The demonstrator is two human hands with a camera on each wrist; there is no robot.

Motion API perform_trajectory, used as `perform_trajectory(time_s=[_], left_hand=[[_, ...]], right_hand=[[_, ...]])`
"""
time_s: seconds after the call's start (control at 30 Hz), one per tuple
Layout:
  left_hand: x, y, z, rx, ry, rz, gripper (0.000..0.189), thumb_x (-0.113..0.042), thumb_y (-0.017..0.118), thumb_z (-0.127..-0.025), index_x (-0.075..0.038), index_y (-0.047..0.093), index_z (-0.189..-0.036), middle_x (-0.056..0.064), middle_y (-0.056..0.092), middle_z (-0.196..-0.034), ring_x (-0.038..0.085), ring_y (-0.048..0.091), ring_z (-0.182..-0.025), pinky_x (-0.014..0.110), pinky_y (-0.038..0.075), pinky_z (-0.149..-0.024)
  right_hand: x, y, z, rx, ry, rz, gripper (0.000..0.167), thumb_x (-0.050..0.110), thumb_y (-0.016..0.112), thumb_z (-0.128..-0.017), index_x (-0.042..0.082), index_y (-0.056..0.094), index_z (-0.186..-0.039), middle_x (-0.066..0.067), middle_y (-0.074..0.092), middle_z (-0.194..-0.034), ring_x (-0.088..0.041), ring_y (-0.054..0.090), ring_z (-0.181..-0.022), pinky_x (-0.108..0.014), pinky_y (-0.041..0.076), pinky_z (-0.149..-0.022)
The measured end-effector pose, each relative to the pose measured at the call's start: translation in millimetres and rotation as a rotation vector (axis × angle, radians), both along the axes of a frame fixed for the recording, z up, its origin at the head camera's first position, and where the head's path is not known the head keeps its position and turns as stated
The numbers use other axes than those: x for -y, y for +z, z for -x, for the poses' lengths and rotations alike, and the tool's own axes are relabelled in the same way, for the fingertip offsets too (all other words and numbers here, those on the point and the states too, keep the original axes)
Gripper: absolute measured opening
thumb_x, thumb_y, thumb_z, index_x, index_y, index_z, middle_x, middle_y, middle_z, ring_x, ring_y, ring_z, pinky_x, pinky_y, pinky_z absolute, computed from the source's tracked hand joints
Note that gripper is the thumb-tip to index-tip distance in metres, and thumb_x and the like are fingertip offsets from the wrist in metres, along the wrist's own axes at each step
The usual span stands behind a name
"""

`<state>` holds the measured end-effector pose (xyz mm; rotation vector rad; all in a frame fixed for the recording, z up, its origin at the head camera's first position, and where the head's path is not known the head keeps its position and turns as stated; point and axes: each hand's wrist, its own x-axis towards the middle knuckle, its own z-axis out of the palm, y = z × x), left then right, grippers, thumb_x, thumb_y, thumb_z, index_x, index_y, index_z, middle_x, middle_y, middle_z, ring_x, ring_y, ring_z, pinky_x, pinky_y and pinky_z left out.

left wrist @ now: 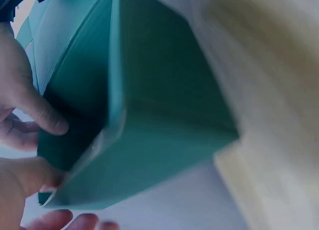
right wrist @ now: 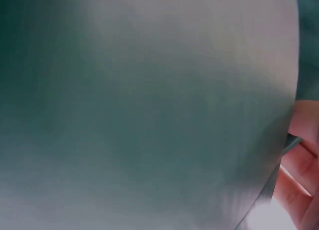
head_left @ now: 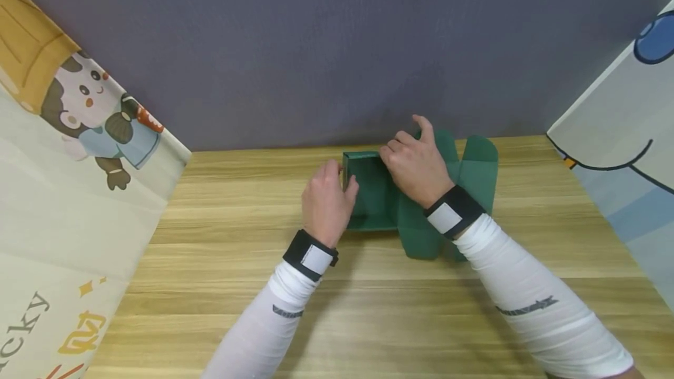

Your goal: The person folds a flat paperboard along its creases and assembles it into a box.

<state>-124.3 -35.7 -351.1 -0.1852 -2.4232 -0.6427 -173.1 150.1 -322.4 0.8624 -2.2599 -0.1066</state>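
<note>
A green cardboard box [head_left: 370,192] stands on the table near the wall, its open side facing up. My left hand [head_left: 325,204] pinches the box's left wall, with the thumb inside and the fingers outside. At the far right corner, my right hand [head_left: 419,169] grips the back wall, and its index finger sticks up. In the left wrist view, the right thumb [left wrist: 47,115] reaches into the box. The unfolded lid with rounded flaps [head_left: 479,177] spreads to the right, partly hidden under the right hand. Green cardboard [right wrist: 134,120] fills most of the right wrist view.
The wooden table [head_left: 237,250] meets a dark grey wall [head_left: 295,51] right behind the box. Printed cloth panels with cartoon figures [head_left: 113,110] border the left and right sides. Both wrists wear black straps [head_left: 310,255] over white sleeves.
</note>
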Motion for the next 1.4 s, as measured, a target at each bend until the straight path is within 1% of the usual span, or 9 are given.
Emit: perform_trajectory(time_s=[0.2,0.37,0.5,0.67,0.83,0.93,1.13,1.23,1.4], left_hand=[[2.2,31.5,11.2,-0.077,-0.106,0.288,0.033,-0.025,0.077,-0.081,-0.008,0.067,-0.107,0.006,0.066,-0.1,0.023,0.06,-0.088,0.032,0.052,-0.078],[-0.4,45.4,22.5,-0.024,-0.211,0.496,0.01,-0.015,0.072,-0.085,-0.007,0.068,-0.089,0.005,0.061,-0.085,0.022,0.053,-0.077,0.029,0.048,-0.069],[-3.5,45.8,25.3,-0.004,-0.234,0.535,0.014,-0.004,0.06,-0.089,-0.007,0.064,-0.076,0.005,0.057,-0.074,0.021,0.051,-0.069,0.028,0.047,-0.062],[-4.4,42.4,24.4,-0.009,-0.224,0.497,0.018,-0.002,0.056,-0.092,-0.006,0.067,-0.078,0.005,0.061,-0.076,0.022,0.056,-0.072,0.029,0.051,-0.061],[2.2,38.8,24.4,0.027,-0.213,0.486,0.01,-0.003,0.061,-0.091,-0.006,0.07,-0.09,0.006,0.065,-0.08,0.021,0.06,-0.076,0.029,0.05,-0.071],[9.7,37.1,24.4,0.08,-0.188,0.416,0.003,-0.006,0.066,-0.089,-0.006,0.069,-0.089,0.006,0.063,-0.08,0.02,0.058,-0.075,0.028,0.051,-0.07],[25.5,29.2,20.6,0.144,-0.122,0.168,0.005,-0.01,0.069,-0.087,-0.006,0.068,-0.084,0.006,0.065,-0.081,0.02,0.063,-0.076,0.031,0.054,-0.064],[32.1,23.2,16.9,0.151,-0.087,0.058,0.005,-0.01,0.069,-0.087,-0.006,0.068,-0.083,0.005,0.067,-0.081,0.018,0.064,-0.072,0.031,0.052,-0.06],[40.2,10.7,11.3,0.151,-0.04,-0.079,0.008,-0.008,0.07,-0.085,-0.007,0.063,-0.08,0.003,0.063,-0.076,0.017,0.058,-0.066,0.031,0.047,-0.056]], right_hand=[[7.6,7.6,-4.7,-0.014,0.024,-0.033,0.021,0.001,0.058,-0.094,0.006,0.073,-0.079,-0.01,0.07,-0.074,-0.027,0.059,-0.078,-0.062,0.024,-0.111],[13.6,10.0,-7.8,-0.024,0.04,-0.043,0.025,-0.002,0.057,-0.093,0.006,0.069,-0.073,-0.009,0.066,-0.066,-0.026,0.055,-0.073,-0.063,0.022,-0.112],[16.5,8.9,-8.1,-0.019,0.045,-0.06,0.025,-0.002,0.057,-0.092,0.007,0.069,-0.073,-0.008,0.066,-0.066,-0.026,0.055,-0.075,-0.063,0.019,-0.113],[16.9,6.9,-8.0,-0.002,0.069,-0.052,0.021,-0.005,0.059,-0.09,0.007,0.072,-0.079,-0.009,0.069,-0.073,-0.028,0.059,-0.09,-0.062,0.01,-0.117],[12.7,9.1,-13.6,0.008,0.108,-0.06,0.03,-0.004,0.062,-0.089,0.005,0.067,-0.117,-0.011,0.068,-0.119,-0.029,0.047,-0.133,-0.062,0.003,-0.118],[9.5,12.3,-22.6,0.004,0.152,-0.035,0.04,-0.004,0.062,-0.09,0.005,0.06,-0.129,-0.011,0.059,-0.134,-0.028,0.039,-0.14,-0.059,0.011,-0.119],[0.7,11.1,-48.8,0.172,0.194,0.154,0.027,0.015,0.065,-0.093,0.006,0.064,-0.119,-0.009,0.065,-0.114,-0.027,0.059,-0.11,-0.042,0.049,-0.09],[-6.1,4.8,-60.7,0.33,0.101,0.276,0.025,0.024,0.067,-0.091,0.007,0.066,-0.11,-0.005,0.067,-0.095,-0.02,0.064,-0.085,-0.035,0.053,-0.069],[-17.4,-11.5,-69.7,0.59,-0.073,0.456,0.033,0.035,0.064,-0.093,0.003,0.069,-0.102,0.001,0.065,-0.072,-0.011,0.06,-0.06,-0.034,0.052,-0.058]])
